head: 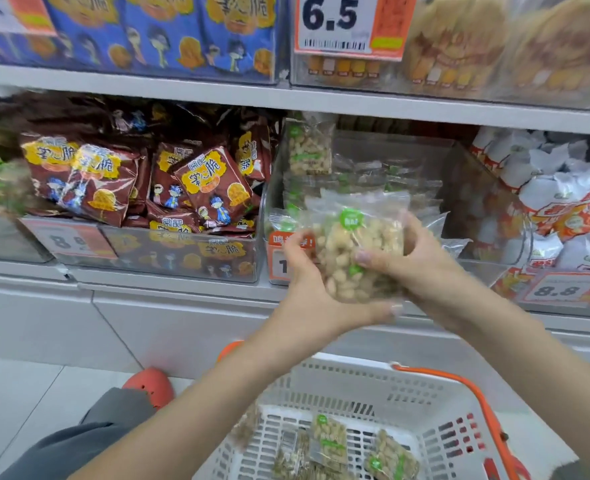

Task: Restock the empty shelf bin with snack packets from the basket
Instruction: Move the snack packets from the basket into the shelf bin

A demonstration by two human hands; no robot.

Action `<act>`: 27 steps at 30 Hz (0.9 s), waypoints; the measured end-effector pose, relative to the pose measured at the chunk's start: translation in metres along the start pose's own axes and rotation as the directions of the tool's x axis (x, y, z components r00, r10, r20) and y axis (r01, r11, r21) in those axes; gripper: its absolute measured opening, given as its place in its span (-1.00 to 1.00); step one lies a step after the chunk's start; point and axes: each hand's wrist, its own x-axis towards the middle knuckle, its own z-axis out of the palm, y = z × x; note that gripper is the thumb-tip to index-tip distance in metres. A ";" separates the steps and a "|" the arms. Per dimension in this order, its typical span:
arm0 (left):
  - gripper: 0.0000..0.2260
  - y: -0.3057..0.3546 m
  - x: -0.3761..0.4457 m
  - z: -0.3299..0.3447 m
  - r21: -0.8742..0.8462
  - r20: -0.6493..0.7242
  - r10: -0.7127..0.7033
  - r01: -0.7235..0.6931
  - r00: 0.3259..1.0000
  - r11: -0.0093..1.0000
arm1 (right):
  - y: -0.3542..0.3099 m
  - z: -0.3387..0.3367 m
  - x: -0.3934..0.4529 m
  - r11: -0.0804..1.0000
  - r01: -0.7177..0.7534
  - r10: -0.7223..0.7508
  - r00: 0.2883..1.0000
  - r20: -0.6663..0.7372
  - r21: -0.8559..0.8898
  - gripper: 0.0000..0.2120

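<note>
Lying nearest, at 6 o'clock: white basket (349, 386) with orange handle (473, 393), holding several clear snack packets (328, 441) yet to be shelved. Showing at 8 o'clock: grey trouser leg (89, 441) and orange shoe (150, 384).

Rising above the basket toward centre: both forearms, converging on a stack of clear packets (359, 251) with green labels. Cupping the stack from below and at 9 o'clock: left hand (307, 289), fingers curled closed under it. Pressing in from 3 o'clock: right hand (415, 261), thumb lying across the front face, fingers wrapping behind. Hanging just in front of the bin's lip, not yet inside.

Sitting beyond at 12 o'clock: clear shelf bin (480, 202), already holding packets along its floor and one standing packet (309, 147) at the back left, with room remaining on the right.

Judged best practice: keeping the stack squeezed evenly to prevent slippery film from fanning out; lifting clear of the front lip and price tag (279, 258); setting down toward 1 o'clock, labels facing forward.

Flanking the bin: brown packets (196, 188) at 9 o'clock, white-and-orange packets (560, 202) at 3 o'clock; above, a "6.5" tag (335, 22).
</note>
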 end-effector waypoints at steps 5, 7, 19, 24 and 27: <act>-0.27 0.010 0.020 -0.027 -0.066 -0.085 -0.036 0.031 0.996 0.997 | -0.034 -0.001 0.069 0.999 0.018 -0.023 0.987 -0.156 -0.036 -0.36; -0.38 0.000 0.022 -0.028 -0.004 -0.076 -0.107 0.107 0.991 0.994 | -0.037 -0.002 0.098 0.995 0.022 -0.044 0.976 -0.215 -0.100 -0.32; -0.53 -0.023 0.034 -0.027 0.144 -0.136 -0.017 0.037 0.991 0.989 | -0.010 0.027 0.199 0.827 -0.059 -0.073 0.974 -0.212 -0.559 -0.08; -0.53 -0.022 0.034 -0.029 0.135 -0.130 -0.018 0.036 0.991 0.990 | -0.008 0.030 0.195 0.749 -0.087 -0.097 0.966 -0.238 -0.657 0.00; -0.53 -0.023 0.034 -0.028 0.146 -0.134 -0.003 0.023 0.991 0.989 | -0.009 0.028 0.187 0.734 -0.069 -0.135 0.960 -0.244 -0.676 0.11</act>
